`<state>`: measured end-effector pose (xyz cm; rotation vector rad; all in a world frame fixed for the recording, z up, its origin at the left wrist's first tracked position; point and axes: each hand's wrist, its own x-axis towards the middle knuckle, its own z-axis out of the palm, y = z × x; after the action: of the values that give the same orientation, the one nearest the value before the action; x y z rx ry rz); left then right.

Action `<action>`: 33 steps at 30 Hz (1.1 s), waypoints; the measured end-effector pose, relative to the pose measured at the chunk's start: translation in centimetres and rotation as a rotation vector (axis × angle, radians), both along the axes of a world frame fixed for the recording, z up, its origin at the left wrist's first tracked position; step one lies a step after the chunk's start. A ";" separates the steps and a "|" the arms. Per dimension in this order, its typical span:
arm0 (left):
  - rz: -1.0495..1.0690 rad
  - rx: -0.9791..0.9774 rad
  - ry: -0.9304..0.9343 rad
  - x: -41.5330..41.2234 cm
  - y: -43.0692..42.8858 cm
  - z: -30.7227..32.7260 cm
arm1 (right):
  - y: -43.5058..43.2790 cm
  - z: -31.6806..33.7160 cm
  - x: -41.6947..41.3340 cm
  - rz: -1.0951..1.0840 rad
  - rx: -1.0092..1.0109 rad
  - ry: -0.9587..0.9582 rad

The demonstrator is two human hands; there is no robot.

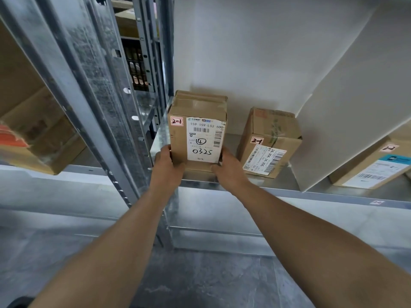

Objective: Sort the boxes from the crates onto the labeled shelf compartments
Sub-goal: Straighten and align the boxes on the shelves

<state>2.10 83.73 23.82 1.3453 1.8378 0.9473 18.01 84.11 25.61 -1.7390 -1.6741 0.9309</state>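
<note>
A brown cardboard box (198,121) with a white label reading "0325" and a small tag marked "2-1" lies at the left of a metal shelf (278,192). My left hand (165,164) grips its near left corner. My right hand (228,166) grips its near right corner. To its right on the same shelf sits a second brown box (270,138), also tagged "2-1", apart from the first.
A white divider panel (347,103) leans at the right of the compartment, with another labelled box (373,165) beyond it. A steel upright (104,103) stands left of the shelf. More cardboard boxes (33,130) fill the left-hand rack. Grey floor lies below.
</note>
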 end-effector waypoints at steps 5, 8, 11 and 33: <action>-0.007 -0.029 0.113 0.0 -0.1 -0.1 | 0.2 -0.5 -0.1 0.003 0.002 -0.017; 0.000 -0.029 0.118 0.2 -0.4 -0.1 | 0.1 -0.8 0.1 0.011 0.019 -0.023; 0.008 -0.020 0.109 0.3 -0.7 0.0 | -0.1 -0.8 0.1 0.031 0.017 -0.033; -0.157 0.083 0.046 13.9 -2.9 0.9 | -5.1 0.8 14.0 -0.252 0.165 -0.105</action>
<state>16.03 80.86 24.69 1.5489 1.7147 0.9251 31.97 78.97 26.44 -1.8579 -1.5041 0.5803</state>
